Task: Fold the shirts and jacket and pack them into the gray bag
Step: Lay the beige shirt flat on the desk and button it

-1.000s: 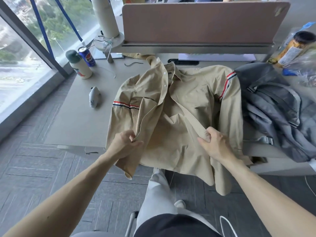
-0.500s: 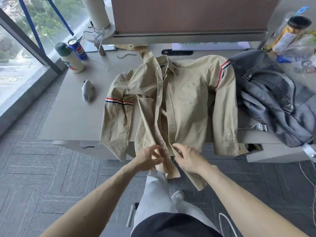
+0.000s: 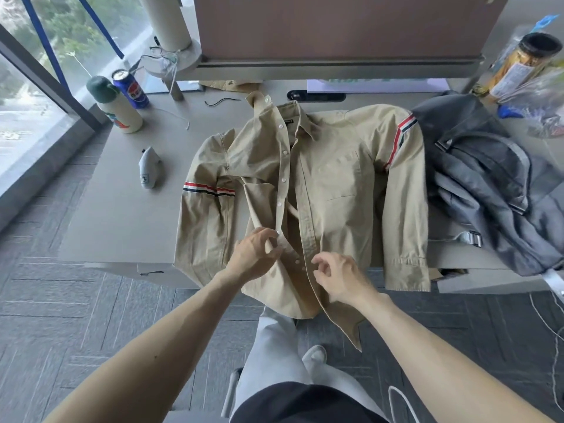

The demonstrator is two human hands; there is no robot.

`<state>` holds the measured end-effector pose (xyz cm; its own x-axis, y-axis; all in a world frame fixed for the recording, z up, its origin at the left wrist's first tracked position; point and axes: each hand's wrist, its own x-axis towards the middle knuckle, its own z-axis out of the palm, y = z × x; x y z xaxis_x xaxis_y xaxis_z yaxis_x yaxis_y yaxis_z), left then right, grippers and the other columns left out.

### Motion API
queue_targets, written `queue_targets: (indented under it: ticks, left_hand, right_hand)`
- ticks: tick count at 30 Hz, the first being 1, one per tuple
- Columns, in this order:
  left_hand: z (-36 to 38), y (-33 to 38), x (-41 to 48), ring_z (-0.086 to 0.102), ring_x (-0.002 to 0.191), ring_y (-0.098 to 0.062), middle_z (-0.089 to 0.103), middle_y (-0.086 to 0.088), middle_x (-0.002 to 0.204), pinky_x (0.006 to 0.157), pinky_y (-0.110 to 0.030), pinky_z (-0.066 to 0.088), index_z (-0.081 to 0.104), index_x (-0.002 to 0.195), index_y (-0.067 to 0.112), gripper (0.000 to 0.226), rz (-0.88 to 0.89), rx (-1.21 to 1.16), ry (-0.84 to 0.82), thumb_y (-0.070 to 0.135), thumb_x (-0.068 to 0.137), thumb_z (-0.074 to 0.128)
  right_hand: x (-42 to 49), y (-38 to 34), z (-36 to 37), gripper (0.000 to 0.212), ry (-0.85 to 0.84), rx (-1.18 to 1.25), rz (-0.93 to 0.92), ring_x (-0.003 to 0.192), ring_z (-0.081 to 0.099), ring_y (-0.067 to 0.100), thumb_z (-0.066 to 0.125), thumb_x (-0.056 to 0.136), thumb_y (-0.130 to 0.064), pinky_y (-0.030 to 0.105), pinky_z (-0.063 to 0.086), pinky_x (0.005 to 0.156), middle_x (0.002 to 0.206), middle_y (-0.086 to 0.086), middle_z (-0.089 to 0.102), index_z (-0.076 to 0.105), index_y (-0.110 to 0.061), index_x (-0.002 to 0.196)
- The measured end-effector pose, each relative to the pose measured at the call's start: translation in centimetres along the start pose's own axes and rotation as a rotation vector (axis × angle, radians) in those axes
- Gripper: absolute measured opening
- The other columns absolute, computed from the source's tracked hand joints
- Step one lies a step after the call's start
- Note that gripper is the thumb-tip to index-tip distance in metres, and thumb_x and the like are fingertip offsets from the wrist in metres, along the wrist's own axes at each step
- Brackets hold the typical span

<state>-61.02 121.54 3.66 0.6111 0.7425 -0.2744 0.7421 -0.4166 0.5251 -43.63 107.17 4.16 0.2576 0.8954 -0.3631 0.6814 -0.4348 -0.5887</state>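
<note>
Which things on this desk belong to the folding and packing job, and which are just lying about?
For the job: tan shirt; gray bag; left hand, pinching the shirt's front edge; right hand, over the shirt.

Lying about: bottle; soda can; small gray object; black wire; jar.

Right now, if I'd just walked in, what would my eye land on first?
A tan shirt with striped sleeve bands lies spread open across the middle of the desk, its hem hanging over the near edge. The person's left hand pinches the button edge there, with the right hand, loosely curled, close beside it. A crumpled gray bag lies on the desk's right side, next to a sleeve.
</note>
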Motion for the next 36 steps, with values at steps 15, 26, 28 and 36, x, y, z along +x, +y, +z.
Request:
queue_targets:
  ticks: [15,26,28,36]
  left_hand:
    - [-1.9,-6.0,10.7,0.063,0.109,-0.025,0.063,-0.008,0.122,0.089,-0.036,0.054,0.055,0.127,0.009,0.058,-0.608,-0.328,-0.169,0.038,0.080,0.073]
    - [-4.6,-9.9,9.4,0.060,0.087,-0.032,0.064,-0.015,0.096,0.067,-0.032,0.050,0.063,0.118,0.009,0.046,-0.576,-0.154,0.024,-0.007,0.080,0.042]
    - [-4.6,-10.2,8.4,0.060,0.097,-0.040,0.064,-0.018,0.099,0.079,-0.039,0.050,0.062,0.112,0.006,0.040,-0.576,-0.117,0.074,-0.007,0.078,0.043]
    - [-3.2,-7.2,3.1,0.057,0.099,-0.033,0.057,-0.014,0.110,0.084,-0.044,0.046,0.052,0.106,0.010,0.026,-0.355,0.073,0.321,0.024,0.091,0.066]
  right_hand:
    - [9.5,6.6,-6.3,0.081,0.100,0.335,0.703,0.119,0.054,0.032,0.067,0.087,-0.043,0.044,0.048,0.099,0.135,0.009,0.050,0.023,-0.016,0.149]
    - [6.9,11.6,-7.2,0.028,0.291,0.183,0.709,0.081,0.062,0.033,0.060,0.093,-0.028,0.040,0.051,0.073,0.082,0.016,0.066,0.062,-0.001,0.086]
    - [5.9,12.3,-7.3,0.030,0.347,0.177,0.682,0.082,0.063,0.035,0.060,0.092,-0.027,0.041,0.051,0.072,0.083,0.019,0.066,0.061,0.001,0.085]
    - [2.8,10.6,-5.3,0.034,0.462,-0.029,0.479,0.102,0.056,0.038,0.058,0.094,-0.029,0.040,0.042,0.080,0.113,0.018,0.059,0.047,-0.010,0.120]
